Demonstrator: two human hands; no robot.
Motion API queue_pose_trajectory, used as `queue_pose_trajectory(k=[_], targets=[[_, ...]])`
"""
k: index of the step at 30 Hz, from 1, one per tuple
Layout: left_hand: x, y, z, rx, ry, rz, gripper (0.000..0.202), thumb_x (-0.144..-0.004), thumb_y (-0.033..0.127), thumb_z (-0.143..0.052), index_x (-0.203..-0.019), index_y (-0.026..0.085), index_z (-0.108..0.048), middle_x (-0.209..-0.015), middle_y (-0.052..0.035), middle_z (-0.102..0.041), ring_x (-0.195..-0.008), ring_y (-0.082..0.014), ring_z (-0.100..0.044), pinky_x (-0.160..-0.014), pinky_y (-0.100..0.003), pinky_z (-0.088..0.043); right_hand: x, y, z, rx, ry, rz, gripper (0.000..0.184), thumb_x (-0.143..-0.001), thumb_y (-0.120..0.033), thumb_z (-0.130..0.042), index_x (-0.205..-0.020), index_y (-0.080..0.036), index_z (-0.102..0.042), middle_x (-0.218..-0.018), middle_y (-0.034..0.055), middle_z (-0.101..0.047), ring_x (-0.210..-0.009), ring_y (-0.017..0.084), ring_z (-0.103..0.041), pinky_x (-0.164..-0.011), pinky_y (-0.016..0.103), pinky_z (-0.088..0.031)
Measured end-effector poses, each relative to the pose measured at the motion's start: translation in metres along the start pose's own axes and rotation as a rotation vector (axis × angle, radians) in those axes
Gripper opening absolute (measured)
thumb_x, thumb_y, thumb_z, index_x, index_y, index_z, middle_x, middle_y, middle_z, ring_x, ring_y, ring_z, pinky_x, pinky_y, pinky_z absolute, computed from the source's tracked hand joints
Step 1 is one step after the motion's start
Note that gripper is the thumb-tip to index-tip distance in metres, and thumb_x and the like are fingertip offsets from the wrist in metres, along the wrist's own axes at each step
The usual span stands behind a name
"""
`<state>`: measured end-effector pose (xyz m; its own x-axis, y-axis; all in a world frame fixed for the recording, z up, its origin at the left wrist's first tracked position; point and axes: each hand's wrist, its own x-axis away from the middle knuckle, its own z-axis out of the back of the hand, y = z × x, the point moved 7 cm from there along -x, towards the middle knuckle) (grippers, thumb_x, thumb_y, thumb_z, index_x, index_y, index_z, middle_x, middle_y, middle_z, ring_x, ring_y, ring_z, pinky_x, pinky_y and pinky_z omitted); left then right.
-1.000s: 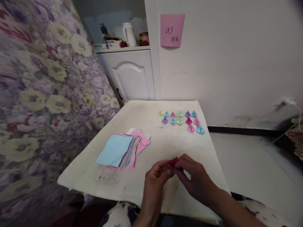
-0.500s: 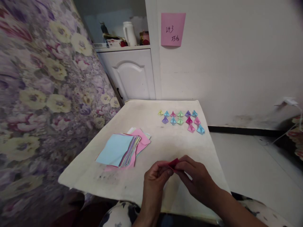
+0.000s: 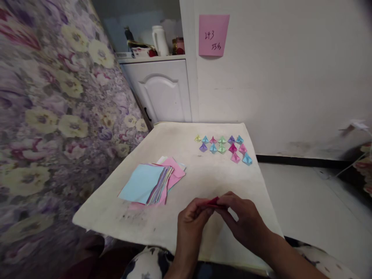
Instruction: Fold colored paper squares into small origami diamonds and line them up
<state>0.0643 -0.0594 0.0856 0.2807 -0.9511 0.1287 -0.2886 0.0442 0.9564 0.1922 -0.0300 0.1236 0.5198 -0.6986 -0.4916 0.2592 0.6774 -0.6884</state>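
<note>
A small piece of folded red paper (image 3: 213, 201) is pinched between both hands above the near part of the table. My left hand (image 3: 192, 217) grips its left end between thumb and fingers. On the other end, the thumb and forefinger of my right hand (image 3: 242, 215) are closed. Fingers cover much of the paper, so its full shape is hidden. Farther back, several small folded paper pieces (image 3: 222, 148) in yellow, blue, green, purple and pink stand in loose rows.
A stack of coloured paper squares (image 3: 142, 183), light blue on top, lies on the left of the cream-covered table (image 3: 180, 135). Beyond the table are a white cabinet (image 3: 164, 91) and a wall with a pink note (image 3: 213, 35). A floral curtain (image 3: 66, 124) hangs at left.
The red paper has tilted flatter between my fingers, and its narrow edge now faces me. Both hands stay in nearly the same place.
</note>
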Motion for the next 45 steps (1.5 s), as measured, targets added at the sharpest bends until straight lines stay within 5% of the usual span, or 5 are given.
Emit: queue_pose_trajectory(k=[7, 16, 22, 37, 45], targets=[[-0.002, -0.008, 0.003, 0.04, 0.006, 0.042, 0.013, -0.065, 0.016, -0.072, -0.078, 0.017, -0.07, -0.072, -0.0012, -0.072, -0.071, -0.0151, -0.063, -0.069, -0.023, -0.048, 0.002, 0.015, 0.001, -0.086, 0.085, -0.224, 0.037, -0.079, -0.018, -0.06, -0.114, -0.025, -0.049, -0.085, 0.0021, -0.066, -0.07, 0.016, -0.063, -0.066, 0.029, -0.052], [-0.005, -0.014, 0.004, 0.027, -0.004, 0.076, 0.017, -0.063, 0.019, -0.074, -0.078, 0.015, -0.067, -0.062, 0.0, -0.066, -0.06, -0.0123, -0.058, -0.059, -0.022, -0.045, 0.001, 0.033, -0.014, -0.42, -0.025, -0.574, 0.007, -0.078, -0.023, -0.059, -0.082, -0.018, -0.058, -0.06, -0.0024, -0.058, -0.053, 0.011, -0.051, -0.05, 0.023, -0.042], [-0.001, -0.015, -0.002, 0.018, -0.056, 0.105, 0.018, -0.068, 0.022, -0.071, -0.083, 0.014, -0.066, -0.066, -0.0015, -0.067, -0.062, -0.0137, -0.06, -0.063, -0.024, -0.046, 0.001, 0.038, -0.018, -0.595, 0.004, -0.59, 0.013, -0.077, -0.028, -0.06, -0.074, -0.016, -0.056, -0.062, -0.0016, -0.057, -0.054, 0.011, -0.051, -0.05, 0.023, -0.041], [-0.001, -0.026, -0.007, -0.018, -0.145, 0.171, 0.017, -0.07, 0.029, -0.07, -0.071, 0.013, -0.063, -0.054, -0.0015, -0.063, -0.05, -0.0122, -0.056, -0.051, -0.022, -0.044, -0.001, 0.035, -0.008, -0.519, -0.003, -0.596, 0.013, -0.077, -0.028, -0.059, -0.072, -0.016, -0.056, -0.06, -0.0023, -0.055, -0.055, 0.011, -0.048, -0.05, 0.023, -0.039], [0.004, -0.017, -0.012, 0.14, -0.144, 0.129, 0.034, -0.089, 0.038, -0.045, -0.079, 0.011, -0.063, -0.068, -0.0053, -0.062, -0.056, -0.0133, -0.057, -0.054, -0.025, -0.043, -0.001, 0.041, -0.008, -0.667, 0.094, -0.649, 0.018, -0.077, -0.03, -0.061, -0.068, -0.016, -0.055, -0.059, -0.0031, -0.053, -0.052, 0.009, -0.044, -0.048, 0.022, -0.038]])
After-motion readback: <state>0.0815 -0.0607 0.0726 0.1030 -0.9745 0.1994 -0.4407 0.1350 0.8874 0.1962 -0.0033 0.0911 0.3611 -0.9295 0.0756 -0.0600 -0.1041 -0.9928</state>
